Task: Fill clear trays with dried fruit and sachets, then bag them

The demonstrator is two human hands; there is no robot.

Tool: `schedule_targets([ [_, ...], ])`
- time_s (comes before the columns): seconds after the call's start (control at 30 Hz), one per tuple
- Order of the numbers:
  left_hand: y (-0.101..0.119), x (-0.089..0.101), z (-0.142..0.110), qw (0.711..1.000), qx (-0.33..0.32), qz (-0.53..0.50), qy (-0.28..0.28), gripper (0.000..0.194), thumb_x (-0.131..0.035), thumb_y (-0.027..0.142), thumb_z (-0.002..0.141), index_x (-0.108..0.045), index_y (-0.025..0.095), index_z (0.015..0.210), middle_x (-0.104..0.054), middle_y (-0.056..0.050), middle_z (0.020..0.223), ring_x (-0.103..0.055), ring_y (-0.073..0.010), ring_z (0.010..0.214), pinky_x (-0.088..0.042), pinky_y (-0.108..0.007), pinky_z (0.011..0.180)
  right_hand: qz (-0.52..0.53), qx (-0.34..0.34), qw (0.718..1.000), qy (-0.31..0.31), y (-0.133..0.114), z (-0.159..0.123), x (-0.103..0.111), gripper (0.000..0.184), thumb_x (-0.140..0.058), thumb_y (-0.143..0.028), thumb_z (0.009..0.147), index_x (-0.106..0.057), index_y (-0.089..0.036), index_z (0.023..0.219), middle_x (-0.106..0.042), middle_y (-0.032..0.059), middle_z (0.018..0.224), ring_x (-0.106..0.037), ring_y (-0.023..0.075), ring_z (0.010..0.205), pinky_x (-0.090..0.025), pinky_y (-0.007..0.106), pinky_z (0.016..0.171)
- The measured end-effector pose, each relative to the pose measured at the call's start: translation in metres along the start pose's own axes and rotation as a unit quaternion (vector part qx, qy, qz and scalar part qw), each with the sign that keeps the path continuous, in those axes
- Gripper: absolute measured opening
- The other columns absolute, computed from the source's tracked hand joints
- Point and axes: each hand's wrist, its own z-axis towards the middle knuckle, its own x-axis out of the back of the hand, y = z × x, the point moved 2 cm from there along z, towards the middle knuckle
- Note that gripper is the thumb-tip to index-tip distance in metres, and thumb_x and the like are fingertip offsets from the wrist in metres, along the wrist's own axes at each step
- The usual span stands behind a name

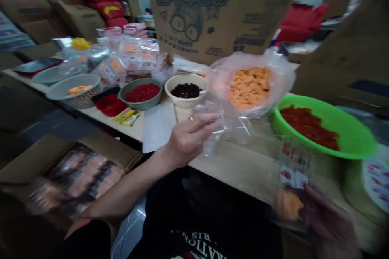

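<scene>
My left hand, with a ring on one finger, is pinched on a clear plastic bag over the table's near edge. Just beyond it stands a plastic-lined basin of orange pieces. My right hand is blurred at the lower right and grips a clear printed packet with an orange piece inside. A green bowl of dark red pieces sits behind that hand.
A beige bowl of dark fruit, a grey-green bowl of red pieces, a grey basket and stacked filled packets line the wooden table. An open carton of packed bags stands at lower left. A big cardboard box rises behind.
</scene>
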Motion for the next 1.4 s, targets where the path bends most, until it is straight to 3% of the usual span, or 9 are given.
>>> schedule_targets([
  [0.1, 0.025, -0.082, -0.003, 0.991, -0.042, -0.093, -0.087, 0.046, -0.038, 0.003, 0.097, -0.054, 0.019, 0.137, -0.062, -0.01, 0.138, -0.056, -0.0189, 0.132, -0.054, -0.038, 0.106, 0.151, -0.078, 0.983, 0.066, 0.017, -0.017, 0.023, 0.051, -0.053, -0.05, 0.086, -0.063, -0.029, 0.131, -0.071, 0.0193, 0.103, -0.075, 0.0313, 0.086, -0.062, 0.045, 0.073],
  [0.2, 0.038, -0.16, -0.035, 0.964, -0.024, -0.109, -0.241, 0.052, -0.04, -0.003, 0.088, -0.056, 0.016, 0.134, -0.061, -0.012, 0.138, -0.057, -0.0245, 0.13, -0.061, -0.037, 0.094, 0.276, -0.123, 0.95, 0.083, 0.021, -0.041, 0.038, 0.054, -0.071, -0.038, 0.072, -0.064, -0.029, 0.124, -0.072, 0.0083, 0.093, -0.071, 0.0221, 0.068, -0.061, 0.035, 0.062],
  [0.33, 0.045, -0.206, -0.065, 0.921, -0.002, -0.114, -0.372, 0.048, -0.054, 0.001, 0.083, -0.06, 0.012, 0.13, -0.061, -0.016, 0.138, -0.059, -0.0302, 0.125, -0.062, -0.041, 0.092, 0.381, -0.203, 0.902, -0.028, 0.013, -0.062, 0.016, 0.066, -0.078, -0.027, 0.068, -0.061, -0.025, 0.132, -0.073, 0.0029, 0.093, -0.065, 0.0124, 0.057, -0.053, 0.022, 0.053],
  [0.5, 0.045, -0.185, -0.036, 0.962, -0.052, -0.131, -0.234, 0.036, -0.048, 0.004, 0.091, -0.064, 0.01, 0.123, -0.067, -0.016, 0.126, -0.061, -0.025, 0.121, -0.058, -0.041, 0.1, 0.485, -0.196, 0.82, -0.233, -0.003, -0.069, -0.036, 0.063, -0.078, -0.027, 0.07, -0.062, -0.016, 0.131, -0.074, 0.0093, 0.108, -0.072, 0.0159, 0.076, -0.055, 0.024, 0.069],
  [0.6, 0.038, -0.166, -0.017, 0.977, -0.059, -0.103, -0.178, 0.047, -0.041, -0.003, 0.09, -0.06, 0.013, 0.13, -0.064, -0.015, 0.132, -0.059, -0.0229, 0.125, -0.057, -0.044, 0.103, 0.53, -0.154, 0.785, -0.281, -0.009, -0.068, -0.05, 0.064, -0.079, -0.026, 0.071, -0.062, -0.016, 0.132, -0.072, 0.0124, 0.118, -0.072, 0.0201, 0.097, -0.055, 0.025, 0.081],
  [0.7, 0.029, -0.16, -0.018, 0.975, -0.054, -0.09, -0.194, 0.052, -0.041, -0.005, 0.088, -0.058, 0.013, 0.134, -0.064, -0.016, 0.133, -0.061, -0.0237, 0.125, -0.059, -0.044, 0.099, 0.549, -0.14, 0.767, -0.299, -0.014, -0.064, -0.057, 0.062, -0.078, -0.023, 0.074, -0.062, -0.015, 0.133, -0.073, 0.0116, 0.112, -0.072, 0.0179, 0.091, -0.055, 0.024, 0.08],
  [1.0, 0.026, -0.142, -0.032, 0.935, -0.051, -0.295, -0.192, 0.053, -0.047, 0.012, 0.098, -0.045, 0.022, 0.15, -0.055, -0.017, 0.146, -0.053, -0.024, 0.136, -0.053, -0.046, 0.108, 0.561, -0.205, 0.768, -0.232, -0.005, -0.045, -0.05, 0.05, -0.077, -0.016, 0.076, -0.067, -0.015, 0.126, -0.074, 0.0013, 0.079, -0.068, 0.0112, 0.055, -0.053, 0.018, 0.051],
  [1.13, 0.022, -0.143, -0.036, 0.939, -0.047, -0.281, -0.191, 0.061, -0.033, 0.002, 0.096, -0.039, 0.022, 0.153, -0.049, -0.016, 0.151, -0.048, -0.022, 0.141, -0.05, -0.045, 0.111, 0.557, -0.228, 0.783, -0.156, -0.001, -0.042, -0.033, 0.047, -0.078, -0.01, 0.072, -0.07, -0.015, 0.118, -0.075, 0.0017, 0.082, -0.068, 0.0111, 0.053, -0.055, 0.018, 0.052],
  [1.4, 0.014, -0.16, -0.041, 0.945, -0.072, -0.244, -0.207, 0.076, -0.039, -0.006, 0.087, -0.03, 0.022, 0.157, -0.047, -0.018, 0.152, -0.046, -0.0247, 0.143, -0.052, -0.046, 0.109, 0.518, -0.241, 0.811, -0.123, 0.001, -0.036, -0.026, 0.051, -0.082, -0.011, 0.065, -0.07, -0.014, 0.115, -0.074, 0.0012, 0.074, -0.068, 0.0133, 0.052, -0.054, 0.019, 0.05],
])
